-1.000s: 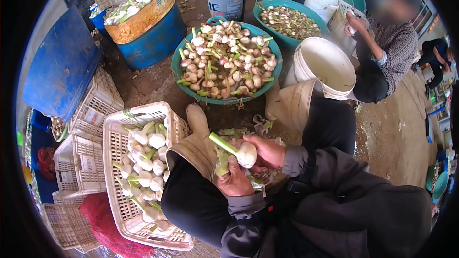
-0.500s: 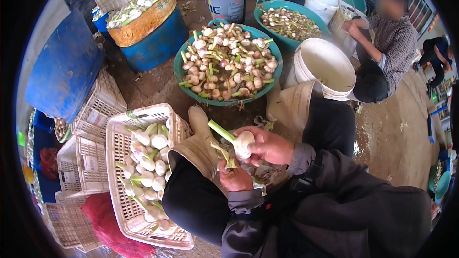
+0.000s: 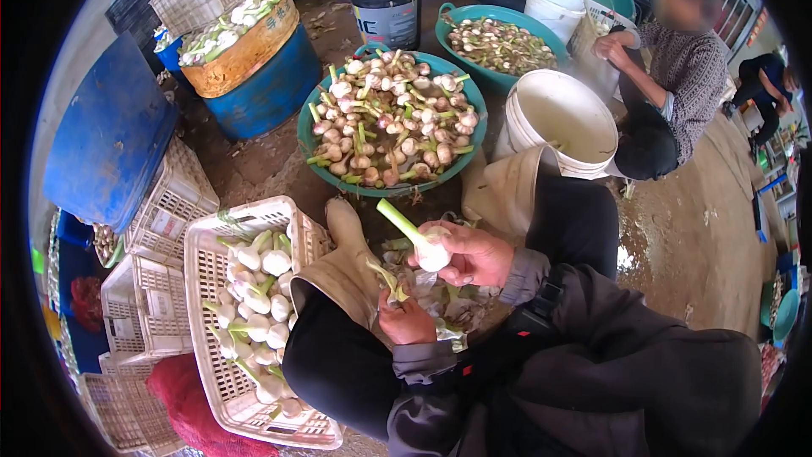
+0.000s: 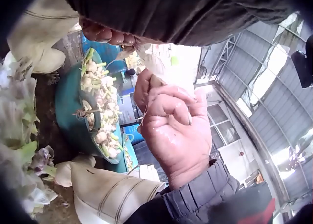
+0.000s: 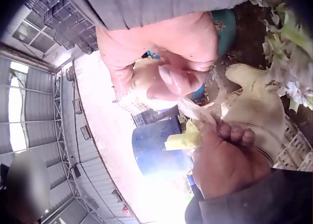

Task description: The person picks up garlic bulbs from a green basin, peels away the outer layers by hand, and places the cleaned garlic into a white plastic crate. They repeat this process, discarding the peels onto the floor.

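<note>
In the head view my right hand [image 3: 478,256] grips a white garlic bulb [image 3: 433,254], its cut green stem [image 3: 397,220] pointing up and to the left. Below it and to the left, my left hand [image 3: 408,322] pinches a strip of pale green garlic skin [image 3: 386,278]. The right wrist view shows the right hand's fingers curled around the bulb, and the pale skin [image 5: 183,141] sticking out from the left hand [image 5: 227,160]. A thin, whitish piece of peel [image 4: 159,67] stretches between the hands in the left wrist view.
Left of my knee stands a white crate [image 3: 203,322] of cleaned garlic. Ahead is a green tub [image 3: 309,140] of unpeeled bulbs, with a white bucket [image 3: 562,123] to its right. Peelings [image 3: 452,300] lie between my boots. Another person [image 3: 677,76] sits at the right.
Both hands were at the bulb; my left hand has come away down and left with a strip of skin. My right hand has taken the bulb, which now looks whiter.
</note>
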